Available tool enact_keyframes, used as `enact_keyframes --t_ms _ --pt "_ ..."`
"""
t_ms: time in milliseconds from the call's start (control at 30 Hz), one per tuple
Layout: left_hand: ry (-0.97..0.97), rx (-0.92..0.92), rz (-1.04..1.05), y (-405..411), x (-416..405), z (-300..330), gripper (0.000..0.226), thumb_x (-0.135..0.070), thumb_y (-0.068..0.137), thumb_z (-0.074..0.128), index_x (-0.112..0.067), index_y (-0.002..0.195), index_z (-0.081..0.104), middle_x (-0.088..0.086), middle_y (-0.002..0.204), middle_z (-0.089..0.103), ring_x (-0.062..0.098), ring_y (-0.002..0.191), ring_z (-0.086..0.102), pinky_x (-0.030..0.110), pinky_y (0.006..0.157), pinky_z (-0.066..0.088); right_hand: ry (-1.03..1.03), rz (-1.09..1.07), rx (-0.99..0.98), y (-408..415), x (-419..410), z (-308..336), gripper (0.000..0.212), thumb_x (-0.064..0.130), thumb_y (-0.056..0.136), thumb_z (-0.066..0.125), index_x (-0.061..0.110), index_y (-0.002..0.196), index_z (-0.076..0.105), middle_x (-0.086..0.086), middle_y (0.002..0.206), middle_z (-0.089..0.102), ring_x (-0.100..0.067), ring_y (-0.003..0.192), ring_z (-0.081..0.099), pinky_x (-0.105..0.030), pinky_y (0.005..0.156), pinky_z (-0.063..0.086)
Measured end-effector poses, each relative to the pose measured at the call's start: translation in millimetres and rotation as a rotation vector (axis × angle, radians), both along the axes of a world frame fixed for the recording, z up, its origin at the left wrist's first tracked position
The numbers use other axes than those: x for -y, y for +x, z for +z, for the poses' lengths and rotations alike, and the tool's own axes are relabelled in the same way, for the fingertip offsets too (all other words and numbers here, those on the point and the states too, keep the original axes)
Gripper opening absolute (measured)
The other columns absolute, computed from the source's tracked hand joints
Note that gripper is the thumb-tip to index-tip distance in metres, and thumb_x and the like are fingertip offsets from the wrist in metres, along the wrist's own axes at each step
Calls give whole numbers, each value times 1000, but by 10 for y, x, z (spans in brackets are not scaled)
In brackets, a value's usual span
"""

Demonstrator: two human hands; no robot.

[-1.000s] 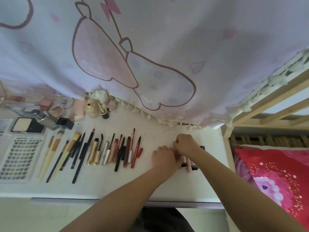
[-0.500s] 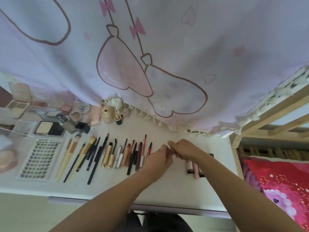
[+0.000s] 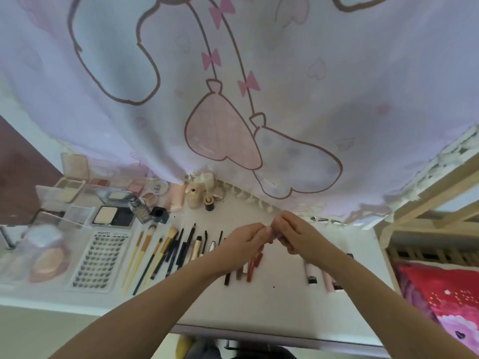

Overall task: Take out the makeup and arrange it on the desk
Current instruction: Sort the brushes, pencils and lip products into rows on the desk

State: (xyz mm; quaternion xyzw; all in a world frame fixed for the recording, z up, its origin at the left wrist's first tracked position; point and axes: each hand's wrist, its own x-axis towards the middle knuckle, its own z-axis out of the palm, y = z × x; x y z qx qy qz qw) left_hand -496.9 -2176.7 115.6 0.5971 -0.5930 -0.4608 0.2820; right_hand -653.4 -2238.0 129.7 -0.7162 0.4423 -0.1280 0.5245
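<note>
Above the white desk (image 3: 274, 304), my left hand (image 3: 245, 242) and my right hand (image 3: 291, 235) meet at the fingertips. Together they pinch a small pale item (image 3: 271, 231), mostly hidden by my fingers; I cannot tell what it is. Below the hands lies a row of brushes, pencils and mascaras (image 3: 166, 252), ending in a red lip pencil (image 3: 252, 266). My left forearm covers part of that row. Under my right forearm lie a pale tube with a black cap (image 3: 311, 274) and a pink tube (image 3: 329, 283).
A lash tray (image 3: 99, 260), open compacts (image 3: 114, 216), small bottles (image 3: 194, 196) and a sponge case (image 3: 46, 255) fill the desk's left side. A printed curtain (image 3: 233, 99) hangs over the back edge. A wooden bed frame (image 3: 427, 200) and red pillow (image 3: 445, 304) stand at the right.
Both hands have lifted off the desk by the tubes and moved slightly left, fingertips now together on a small item. The view has tilted upward.
</note>
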Motion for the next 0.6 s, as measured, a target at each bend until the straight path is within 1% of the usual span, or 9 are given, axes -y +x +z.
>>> enact_keyframes --t_ms 67,133,167,233,300,400,500,533,600 --pt "-20 19 -20 68 -12 66 31 -30 101 37 -31 73 50 -13 61 48 -4 54 46 18 59 36 78 84 5 -22 12 98 16 25 100 40 15 98 52 -8 86 61 -11 68 54 -19 59 45" --pt "-40 74 -50 121 -28 97 30 -30 100 38 -33 73 49 -14 64 49 -5 57 47 15 59 35 159 110 -6 -29 28 204 15 27 100 42 19 106 53 -5 95 66 -12 79 61 -21 62 48" --pt "-49 101 -68 137 -30 121 28 -31 100 38 -32 75 51 -14 66 49 -4 59 47 15 59 35 190 123 -38 -20 35 255 21 32 100 40 20 103 57 -3 88 68 -13 73 62 -21 58 46" --pt "-63 144 -100 152 -24 155 25 -33 100 38 -25 85 56 -13 70 51 -1 63 47 16 61 36 188 173 -146 -5 50 326 39 44 100 32 27 88 64 7 60 62 -8 51 51 -18 50 38" --pt "-67 133 -97 160 -12 185 24 -32 100 39 -22 88 57 -15 70 51 -2 64 48 12 60 35 159 205 -150 -23 85 325 40 45 99 34 24 86 66 10 52 52 -4 45 42 -18 51 36" --pt "-21 53 -59 179 -1 200 27 -30 100 38 -27 80 56 -15 61 48 -4 53 45 11 55 33 165 225 -55 -97 130 284 18 36 94 53 21 101 59 5 79 61 -5 71 56 -21 66 47" --pt "14 27 -70 180 -5 212 29 -32 100 37 -28 79 56 -13 59 46 -2 49 42 17 56 35 309 207 14 -142 167 306 20 35 90 60 27 108 57 0 101 67 -12 91 64 -22 73 51" --pt "9 50 -82 175 -2 208 29 -33 100 37 -29 78 56 -13 60 46 -1 51 41 19 57 35 342 198 -18 -134 157 328 22 41 91 55 27 108 59 0 98 69 -13 85 66 -22 69 50" --pt "6 90 -107 157 8 206 30 -34 100 37 -31 75 54 -10 63 46 3 55 41 21 59 37 330 191 -135 -103 157 345 43 52 95 38 21 100 66 2 75 68 -11 61 58 -20 57 42"
